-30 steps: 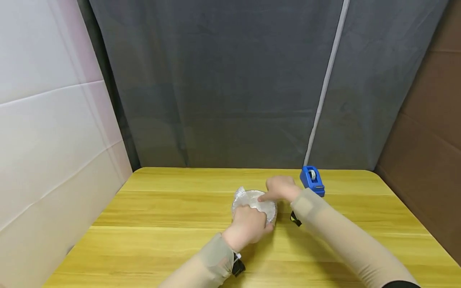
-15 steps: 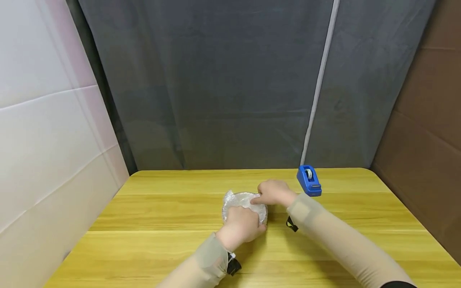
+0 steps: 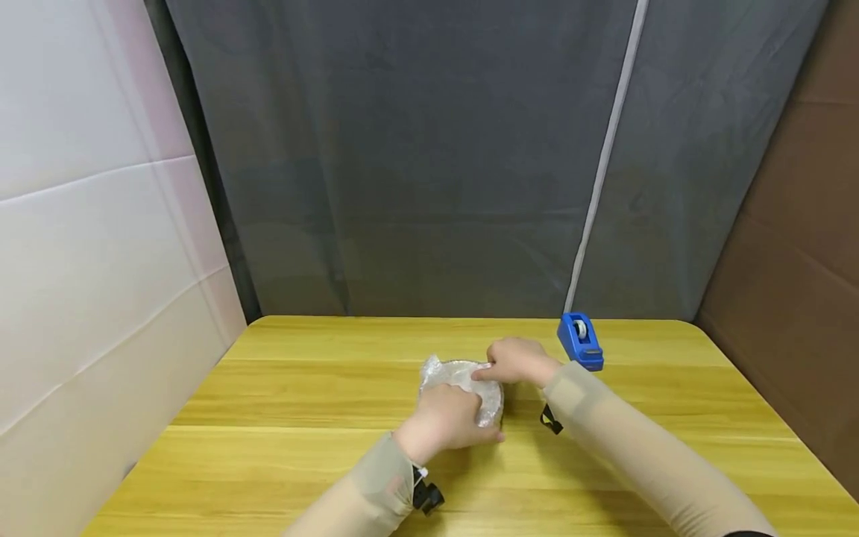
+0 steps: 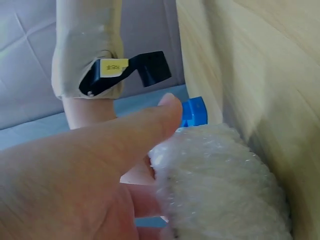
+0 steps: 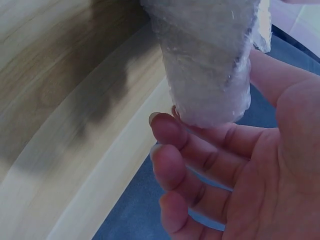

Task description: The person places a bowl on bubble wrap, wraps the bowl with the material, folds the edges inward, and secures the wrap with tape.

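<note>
A round bundle in clear bubble wrap [image 3: 493,403] stands on the table between the hands; what is inside it is hidden. The left hand [image 3: 443,419] lies over its near left part, fingers bent over the top. Its thumb stretches along the near side, and in the left wrist view the thumb tip is beside the wrap's edge. From the far right, the right hand [image 3: 517,361] holds the bundle with its thumb on the top face. In the right wrist view its curled fingers [image 5: 172,167] sit under and beside the wrap [image 5: 207,70].
Behind the right hand, a blue tape dispenser [image 3: 581,343] with a roll of tape rests on the yellow wood-grain table [image 3: 302,395]. A dark grey curtain [image 3: 436,164] hangs at the back. White sheeting [image 3: 101,246] closes the left side and a brown panel [image 3: 798,261] the right.
The left thumb has straightened away from the bundle's near side, and the left wrist has shifted slightly left. The right hand keeps its hold. The head view has swung slightly.
</note>
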{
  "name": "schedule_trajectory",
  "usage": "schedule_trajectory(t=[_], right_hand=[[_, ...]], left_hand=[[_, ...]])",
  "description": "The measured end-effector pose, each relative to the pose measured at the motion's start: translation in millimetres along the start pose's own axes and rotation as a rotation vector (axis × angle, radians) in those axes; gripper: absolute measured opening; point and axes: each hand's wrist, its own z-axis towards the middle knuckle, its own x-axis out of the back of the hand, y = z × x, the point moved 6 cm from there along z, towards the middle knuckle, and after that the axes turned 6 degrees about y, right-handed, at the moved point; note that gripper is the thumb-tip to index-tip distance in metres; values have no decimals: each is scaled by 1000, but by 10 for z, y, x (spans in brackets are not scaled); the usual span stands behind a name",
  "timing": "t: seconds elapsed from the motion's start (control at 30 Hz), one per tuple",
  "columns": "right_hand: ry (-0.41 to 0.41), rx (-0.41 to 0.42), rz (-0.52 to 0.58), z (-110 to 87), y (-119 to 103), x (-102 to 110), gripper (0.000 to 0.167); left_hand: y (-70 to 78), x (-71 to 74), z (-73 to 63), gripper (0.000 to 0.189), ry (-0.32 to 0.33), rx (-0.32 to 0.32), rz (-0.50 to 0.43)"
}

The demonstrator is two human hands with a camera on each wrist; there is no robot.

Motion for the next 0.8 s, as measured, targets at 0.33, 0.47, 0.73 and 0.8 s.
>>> schedule_trajectory(t=[0.33, 0.47, 0.73, 0.8], right_hand=[[99, -35, 97, -126, 321, 200, 55], [137, -42, 88, -167, 458, 235, 61], [168, -42, 70, -183, 564, 231, 58], [167, -28, 67, -189, 561, 216, 57]], left_hand=[[-28, 143, -25, 38, 97, -118, -191], [-61, 168, -2, 35, 88, -123, -225], [-204, 179, 129, 11, 119, -144, -182], [-245, 143, 139, 13, 133, -142, -169]])
